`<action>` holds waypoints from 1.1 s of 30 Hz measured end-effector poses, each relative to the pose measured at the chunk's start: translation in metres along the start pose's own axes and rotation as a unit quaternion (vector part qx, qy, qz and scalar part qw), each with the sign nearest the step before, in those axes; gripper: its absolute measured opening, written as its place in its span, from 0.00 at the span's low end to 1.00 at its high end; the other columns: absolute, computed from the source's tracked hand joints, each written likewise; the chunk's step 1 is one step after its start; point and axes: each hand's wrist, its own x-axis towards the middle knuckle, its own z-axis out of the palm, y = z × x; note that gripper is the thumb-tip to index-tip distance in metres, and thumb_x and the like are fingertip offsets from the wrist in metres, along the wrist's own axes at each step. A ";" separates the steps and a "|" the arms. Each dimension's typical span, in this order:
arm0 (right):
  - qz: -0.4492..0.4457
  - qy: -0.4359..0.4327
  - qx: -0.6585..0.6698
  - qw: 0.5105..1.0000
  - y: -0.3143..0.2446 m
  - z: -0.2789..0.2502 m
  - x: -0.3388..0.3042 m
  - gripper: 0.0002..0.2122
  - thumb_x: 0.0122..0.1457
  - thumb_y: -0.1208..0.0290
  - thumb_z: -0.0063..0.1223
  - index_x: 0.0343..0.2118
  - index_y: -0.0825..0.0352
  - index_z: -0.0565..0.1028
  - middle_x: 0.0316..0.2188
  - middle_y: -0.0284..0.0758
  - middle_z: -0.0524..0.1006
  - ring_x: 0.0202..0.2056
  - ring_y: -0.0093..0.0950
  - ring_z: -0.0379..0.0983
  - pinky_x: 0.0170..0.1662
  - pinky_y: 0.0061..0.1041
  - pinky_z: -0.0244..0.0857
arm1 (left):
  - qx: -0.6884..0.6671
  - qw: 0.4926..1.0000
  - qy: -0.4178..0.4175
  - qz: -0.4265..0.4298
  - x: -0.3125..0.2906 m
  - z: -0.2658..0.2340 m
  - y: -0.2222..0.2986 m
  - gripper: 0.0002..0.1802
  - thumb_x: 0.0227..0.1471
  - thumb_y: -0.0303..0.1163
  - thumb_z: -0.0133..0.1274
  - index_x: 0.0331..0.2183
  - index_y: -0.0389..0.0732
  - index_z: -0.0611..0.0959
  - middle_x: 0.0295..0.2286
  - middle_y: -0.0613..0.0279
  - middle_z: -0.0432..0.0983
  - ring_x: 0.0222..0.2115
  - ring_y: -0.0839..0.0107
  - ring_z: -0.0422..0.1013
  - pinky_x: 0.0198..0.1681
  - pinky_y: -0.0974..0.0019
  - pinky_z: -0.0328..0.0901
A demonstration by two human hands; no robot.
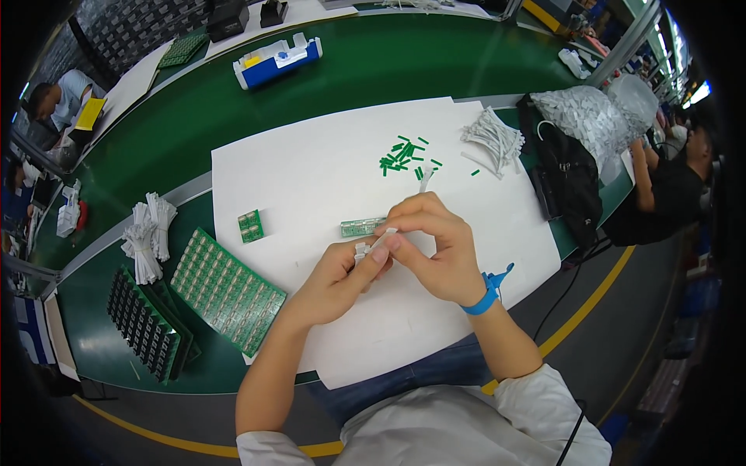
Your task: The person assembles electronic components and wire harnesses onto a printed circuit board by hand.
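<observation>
Both my hands meet over the white sheet (311,186). My left hand (339,281) is closed, with a small white connector (361,250) showing at its thumb and fingers. My right hand (437,247), wearing a blue wrist strap (486,299), pinches a thin white cable (426,180); one end sticks out beyond the fingers. Whether connector and cable are one piece, I cannot tell. Just beyond the fingertips lies a narrow green circuit board (359,227), partly covered by the right hand. A small square green board (250,226) rests farther left.
Small green strips (400,155) lie scattered beyond my hands, with white cables (493,141) piled to their right. At left are a large circuit board panel (225,289), stacked black-and-green boards (148,326) and bundled white cables (148,237). A black bag (571,175) borders the right side.
</observation>
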 end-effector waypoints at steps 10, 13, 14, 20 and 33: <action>0.027 0.029 0.206 0.978 -0.011 -0.003 0.008 0.04 0.69 0.75 0.50 0.42 0.69 0.72 0.39 0.40 0.82 0.42 0.27 0.79 0.48 0.27 0.72 | 0.069 0.988 0.083 0.109 -0.002 0.004 0.004 0.14 0.65 0.34 0.52 0.50 0.41 0.77 0.27 0.73 0.67 0.25 0.86 0.57 0.30 0.77 0.56; 0.019 0.002 0.089 0.996 -0.007 0.002 0.007 0.05 0.68 0.75 0.51 0.43 0.69 0.71 0.37 0.38 0.81 0.40 0.24 0.78 0.46 0.23 0.71 | 0.016 0.994 0.073 0.076 -0.001 0.004 0.004 0.19 0.63 0.33 0.55 0.54 0.42 0.73 0.26 0.73 0.66 0.25 0.85 0.57 0.30 0.77 0.56; 0.008 0.049 0.108 0.993 -0.006 0.004 0.008 0.05 0.69 0.75 0.50 0.43 0.69 0.70 0.37 0.38 0.81 0.39 0.24 0.78 0.45 0.23 0.71 | 0.017 0.994 0.074 0.076 0.000 0.004 0.002 0.19 0.63 0.33 0.55 0.54 0.42 0.73 0.26 0.73 0.66 0.25 0.85 0.57 0.30 0.77 0.56; 0.038 0.221 0.251 0.942 0.014 -0.016 0.026 0.07 0.71 0.73 0.44 0.46 0.71 0.69 0.32 0.35 0.78 0.34 0.22 0.77 0.41 0.24 0.74 | 0.258 0.936 0.219 0.101 0.008 0.007 -0.009 0.16 0.58 0.30 0.60 0.47 0.40 0.78 0.24 0.63 0.71 0.21 0.77 0.64 0.28 0.72 0.61; -0.023 -0.162 -0.190 0.968 0.004 -0.052 0.040 0.06 0.58 0.80 0.61 0.38 0.70 0.83 0.27 0.35 0.79 0.28 0.26 0.74 0.29 0.24 0.68 | 0.484 0.840 0.191 0.155 0.014 -0.020 -0.022 0.14 0.44 0.21 0.65 0.36 0.44 0.89 0.42 0.67 0.82 0.31 0.66 0.81 0.32 0.67 0.75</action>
